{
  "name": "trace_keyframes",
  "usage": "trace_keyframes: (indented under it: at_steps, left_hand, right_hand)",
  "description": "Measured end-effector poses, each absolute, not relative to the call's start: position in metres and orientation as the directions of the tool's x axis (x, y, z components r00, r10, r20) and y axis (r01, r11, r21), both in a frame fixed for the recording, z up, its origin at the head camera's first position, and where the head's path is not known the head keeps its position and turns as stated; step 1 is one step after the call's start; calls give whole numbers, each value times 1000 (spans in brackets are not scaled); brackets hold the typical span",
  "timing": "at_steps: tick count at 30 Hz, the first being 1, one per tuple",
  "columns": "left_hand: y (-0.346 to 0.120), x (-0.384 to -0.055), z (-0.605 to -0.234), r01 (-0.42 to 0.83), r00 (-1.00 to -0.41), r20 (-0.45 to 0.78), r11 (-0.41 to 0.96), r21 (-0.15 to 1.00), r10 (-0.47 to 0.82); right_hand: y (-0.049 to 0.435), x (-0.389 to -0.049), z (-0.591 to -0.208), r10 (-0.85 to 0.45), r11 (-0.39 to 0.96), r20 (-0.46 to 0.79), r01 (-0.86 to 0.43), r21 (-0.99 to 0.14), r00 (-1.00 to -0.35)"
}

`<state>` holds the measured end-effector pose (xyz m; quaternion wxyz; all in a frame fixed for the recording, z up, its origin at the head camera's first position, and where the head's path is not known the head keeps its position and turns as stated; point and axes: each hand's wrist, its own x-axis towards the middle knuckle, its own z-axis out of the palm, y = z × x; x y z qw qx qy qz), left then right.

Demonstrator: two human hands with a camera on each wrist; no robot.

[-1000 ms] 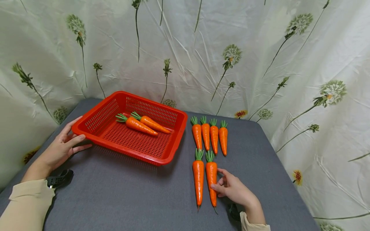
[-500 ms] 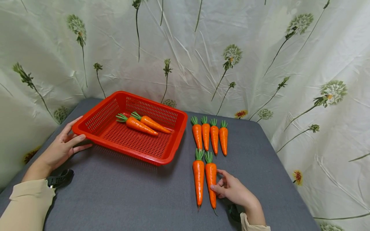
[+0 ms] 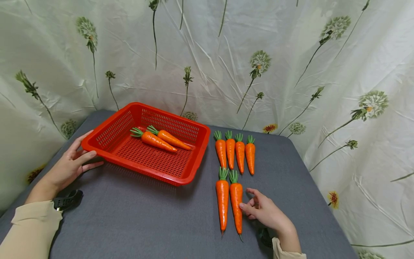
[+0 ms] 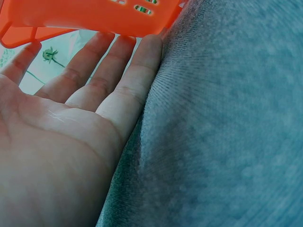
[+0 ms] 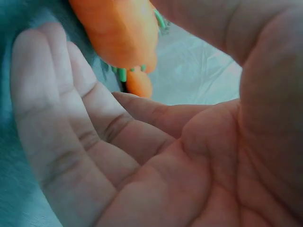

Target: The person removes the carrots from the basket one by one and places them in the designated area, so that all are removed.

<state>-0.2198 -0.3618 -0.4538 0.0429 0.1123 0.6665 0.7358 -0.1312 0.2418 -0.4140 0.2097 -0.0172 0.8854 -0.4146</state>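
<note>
At the left corner of a red plastic basket, my left hand touches the side with extended fingers. The left wrist view shows its straight fingertips against the basket's wall. Two carrots, a front one and a back one, lie inside the basket. On the right, my right hand is beside the nearer pair's right carrot, its thumb tip close to that carrot's edge. Its fingers are loosely bent and hold nothing; the carrot appears beyond them in the right wrist view.
Left of that carrot lies another large carrot, roughly parallel. Behind them, several smaller carrots form a row. The grey cloth-covered table meets a flower-printed curtain at the back.
The right hand has let go of the right carrot of the nearer pair and drawn slightly right. That carrot's top shifted slightly left earlier. The left hand and basket stay in place.
</note>
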Motion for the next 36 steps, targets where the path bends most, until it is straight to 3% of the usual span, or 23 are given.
trace_keyframes:
  at_steps: [8, 22, 29, 36]
  left_hand:
    - [-362, -221, -452, 79, -975, 96, -94, 993, 202]
    - [-359, -220, -452, 60, -979, 72, -66, 996, 192]
    - [-358, -219, -451, 55, -979, 68, -77, 996, 193]
    - [-357, -220, -451, 49, -981, 59, -56, 997, 183]
  right_hand:
    - [243, -143, -386, -174, 740, -290, 69, -668, -941]
    - [220, -185, -328, -350, 806, -154, -213, -552, -924]
    - [187, -215, -307, -468, 762, -161, -305, -572, -869]
    - [153, -249, -296, -484, 781, -208, -313, -541, -850]
